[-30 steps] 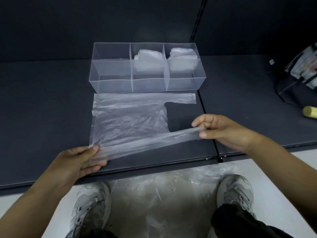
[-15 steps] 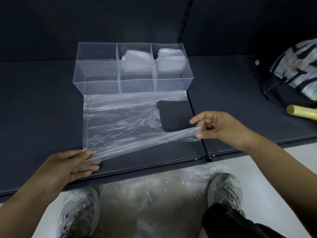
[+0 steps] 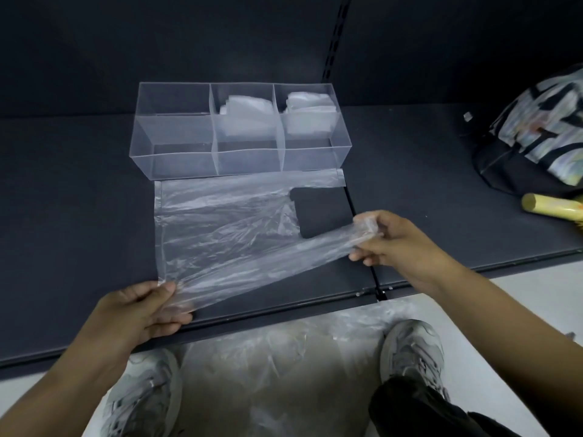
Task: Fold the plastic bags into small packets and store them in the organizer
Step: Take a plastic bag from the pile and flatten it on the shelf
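In the head view, the job looked partly done. The organizer [image 3: 176, 162] stood at the back of the shelf [image 3: 79, 200] with three compartments: the middle and right ones held folded packets [image 3: 246, 115], and the left one held none. One bag [image 3: 227, 228] lay flat and unfolded just in front of the organizer, its far handle almost touching the front wall. The left hand [image 3: 148, 307] pinched the bag's near bottom corner between thumb and fingers, and the right hand [image 3: 391, 238] gripped the near handle, bunched in its curled fingers and lifted off the shelf, so the near edge was stretched taut between them. By my reading, the first lengthwise fold was only starting, with the folding down to a packet and the storing left to do. More plastic [image 3: 284, 357] lay heaped on the floor between two shoes, probably further bags. The counts were one organizer and one bag in hand. The packets and floor bags overlapped too much to count.
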